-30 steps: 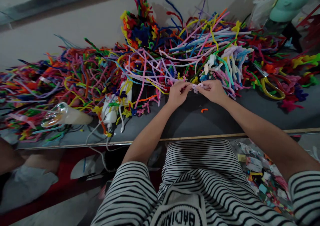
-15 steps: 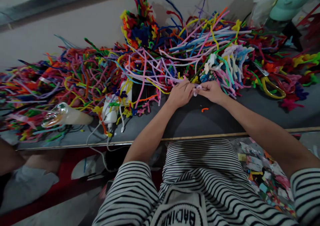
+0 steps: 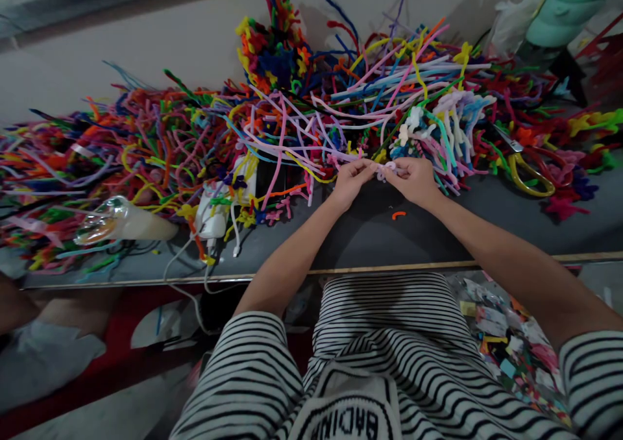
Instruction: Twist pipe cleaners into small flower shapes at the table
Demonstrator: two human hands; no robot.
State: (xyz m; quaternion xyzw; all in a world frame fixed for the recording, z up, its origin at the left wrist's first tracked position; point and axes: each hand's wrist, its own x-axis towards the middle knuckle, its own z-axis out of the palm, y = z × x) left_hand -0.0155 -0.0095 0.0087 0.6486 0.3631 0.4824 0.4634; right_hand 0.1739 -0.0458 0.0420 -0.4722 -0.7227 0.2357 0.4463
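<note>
A small looped lilac pipe cleaner is pinched between my two hands, above the near part of the grey table. My left hand grips its left end with fingertips and thumb. My right hand holds the right side, thumb in front. The fingers hide part of the loops. Just behind the hands lies a big heap of colourful pipe cleaners. A short orange piece rests on the table in front of them.
Yellow-handled scissors lie at the right. To the left are a white power adapter with cables and a pale bottle-like container. A green-topped device stands back right. Another person's leg shows at lower left.
My left hand's fingers have shifted slightly left and opened up the view of the lilac piece, whose loops now look larger. My right hand has turned a little. The camera view has tilted slightly.
</note>
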